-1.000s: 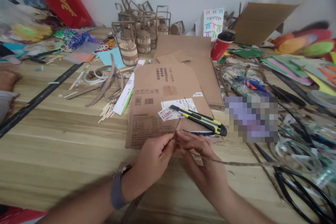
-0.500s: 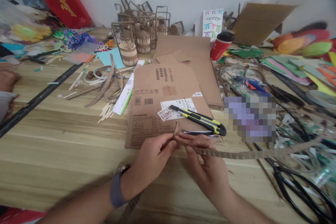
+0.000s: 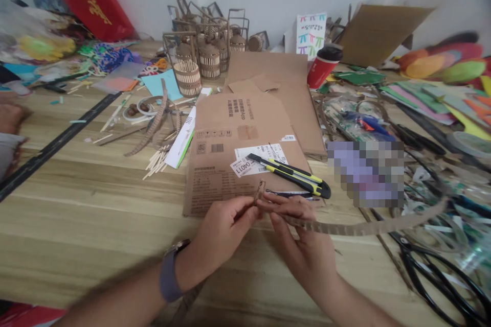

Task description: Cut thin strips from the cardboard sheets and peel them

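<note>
A long, narrow strip of corrugated cardboard (image 3: 368, 227) runs from my fingers out to the right in a curve. My left hand (image 3: 226, 225) pinches its short folded end between thumb and fingers, and that end pokes up above the fingertips. Close beside it, my right hand (image 3: 303, 232) is closed on the strip, which passes between thumb and fingers. Both hands are over the near edge of a flat printed cardboard sheet (image 3: 210, 184). Just beyond them a yellow and black utility knife (image 3: 291, 173) lies on the sheet.
Black-handled scissors (image 3: 433, 271) lie at the right among scraps. A red cup (image 3: 324, 66) stands behind the cardboard, near several small stick-covered lanterns (image 3: 187, 76). Thin wooden sticks (image 3: 157, 163) are left of the sheet. Another person's hand (image 3: 11, 118) rests at the far left.
The strip's far end has swung inward and its curve on the right has tightened. The folded tip at my fingers has shifted slightly right. Both hands stay nearly in place.
</note>
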`<act>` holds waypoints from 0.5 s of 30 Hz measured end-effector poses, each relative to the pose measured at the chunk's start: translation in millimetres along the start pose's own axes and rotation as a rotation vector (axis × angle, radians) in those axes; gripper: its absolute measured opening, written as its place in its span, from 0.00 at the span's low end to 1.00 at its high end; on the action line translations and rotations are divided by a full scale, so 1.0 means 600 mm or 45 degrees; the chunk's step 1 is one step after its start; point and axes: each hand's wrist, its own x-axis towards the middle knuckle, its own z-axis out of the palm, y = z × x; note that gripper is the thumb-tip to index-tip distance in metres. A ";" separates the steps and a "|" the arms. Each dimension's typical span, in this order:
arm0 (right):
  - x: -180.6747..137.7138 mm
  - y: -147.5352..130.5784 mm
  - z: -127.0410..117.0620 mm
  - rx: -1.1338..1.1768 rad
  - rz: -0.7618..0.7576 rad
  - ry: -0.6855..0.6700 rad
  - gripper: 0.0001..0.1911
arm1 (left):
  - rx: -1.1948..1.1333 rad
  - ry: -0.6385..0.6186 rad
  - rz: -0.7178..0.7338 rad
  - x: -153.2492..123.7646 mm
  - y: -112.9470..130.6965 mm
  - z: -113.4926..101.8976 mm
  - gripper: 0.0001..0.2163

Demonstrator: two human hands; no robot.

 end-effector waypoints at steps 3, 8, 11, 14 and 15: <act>-0.004 -0.001 0.003 -0.035 -0.032 -0.018 0.07 | 0.022 0.001 0.010 0.000 0.003 -0.001 0.11; -0.004 0.000 0.002 -0.154 -0.083 -0.066 0.05 | 0.078 0.035 0.018 -0.001 0.001 0.002 0.13; -0.002 0.001 -0.001 -0.127 -0.062 -0.043 0.08 | 0.098 0.007 0.023 -0.003 -0.001 0.002 0.14; 0.000 -0.001 -0.002 -0.080 -0.036 0.002 0.10 | 0.084 -0.010 0.027 -0.004 -0.003 0.001 0.13; 0.000 -0.002 -0.002 -0.076 -0.034 0.015 0.10 | 0.078 -0.009 0.016 -0.004 -0.003 0.000 0.13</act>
